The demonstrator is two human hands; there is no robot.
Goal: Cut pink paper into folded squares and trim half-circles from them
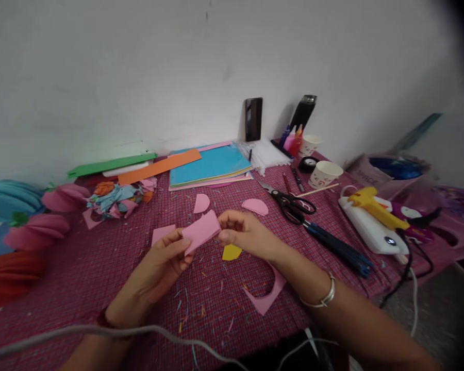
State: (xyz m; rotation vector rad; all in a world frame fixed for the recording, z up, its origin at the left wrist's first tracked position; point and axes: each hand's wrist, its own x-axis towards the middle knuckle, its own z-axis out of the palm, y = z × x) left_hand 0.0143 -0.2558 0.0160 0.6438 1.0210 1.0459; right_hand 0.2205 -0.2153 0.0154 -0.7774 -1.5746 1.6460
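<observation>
A folded piece of pink paper (pixel 203 232) is held up above the checked tablecloth. My left hand (pixel 166 265) grips its left end, thumb on top and fingers beneath. At its right edge, my right hand (pixel 249 232) pinches the paper between thumb and fingers. Under and beside the hands lie a yellow paper piece (pixel 231 252), a pink half circle (pixel 201 203), another pink half circle (pixel 255 206) and a curved pink offcut (pixel 268 296). Part of a pink sheet (pixel 162 233) shows behind my left hand.
Black-handled scissors (pixel 290 203), a blue-handled tool (pixel 336 247) and a yellow glue gun (pixel 379 208) lie to the right. Paper cups (pixel 325 175) stand behind. Coloured sheets (pixel 216 165) rest by the wall; paper scraps (pixel 119 198) and paper pumpkins (pixel 36 232) sit left. A white cable (pixel 139 330) crosses the front.
</observation>
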